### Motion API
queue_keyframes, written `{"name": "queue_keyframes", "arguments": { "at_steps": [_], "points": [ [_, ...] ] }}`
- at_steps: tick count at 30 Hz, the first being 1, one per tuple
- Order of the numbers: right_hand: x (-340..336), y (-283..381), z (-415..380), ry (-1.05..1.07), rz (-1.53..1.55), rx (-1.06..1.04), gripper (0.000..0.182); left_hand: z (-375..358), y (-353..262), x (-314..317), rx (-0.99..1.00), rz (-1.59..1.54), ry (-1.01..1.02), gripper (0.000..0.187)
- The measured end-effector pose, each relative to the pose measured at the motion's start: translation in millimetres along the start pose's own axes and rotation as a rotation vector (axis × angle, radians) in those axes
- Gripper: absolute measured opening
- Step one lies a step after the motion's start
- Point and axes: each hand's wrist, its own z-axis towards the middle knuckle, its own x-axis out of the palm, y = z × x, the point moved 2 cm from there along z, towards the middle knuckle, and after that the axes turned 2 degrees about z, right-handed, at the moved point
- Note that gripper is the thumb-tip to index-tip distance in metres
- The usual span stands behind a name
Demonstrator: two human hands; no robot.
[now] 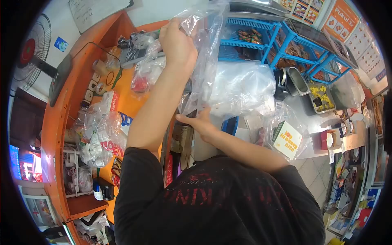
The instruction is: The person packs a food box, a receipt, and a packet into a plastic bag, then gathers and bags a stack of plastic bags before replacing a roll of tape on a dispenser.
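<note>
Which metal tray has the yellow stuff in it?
The wider, squarer tray, farther to the right. It holds yellow bits; the narrow tray beside it, with rounded corners, shows no yellow.

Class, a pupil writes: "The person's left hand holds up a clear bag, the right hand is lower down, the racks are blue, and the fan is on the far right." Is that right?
Not quite: the head view shows the fan on the far left. The left hand does hold up a clear bag, the right hand is lower, and the racks are blue.
</note>
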Motion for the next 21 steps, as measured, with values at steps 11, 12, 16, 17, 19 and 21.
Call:
{"name": "queue_keyframes", "arguments": {
  "at_steps": [11, 12, 16, 17, 19, 21],
  "points": [
    [-62, 46, -5, -0.143, 0.351, -0.358, 0.012, 41, -70, -86, 0.431, 0.272, -0.053, 0.019],
    [-79, 63, -10, -0.204, 0.238, -0.453, 0.013, 46, -83, -105, 0.369, 0.291, -0.088, 0.016],
    [-140, 112, -22, -0.414, -0.369, -0.758, 0.011, 34, -101, -149, 0.256, 0.453, -0.298, 0.007],
    [-156, 119, -23, -0.509, -0.662, -0.810, 0.013, 51, -101, -187, 0.334, 0.667, -0.214, 0.007],
    [-178, 146, -40, -0.659, -0.940, -0.978, 0.016, 56, -93, -214, 0.403, 0.886, -0.119, 0.010],
    [-198, 153, -39, -0.695, -1.083, -0.941, 0.017, 43, -76, -204, 0.400, 1.208, -0.043, 0.018]
  ]
}}
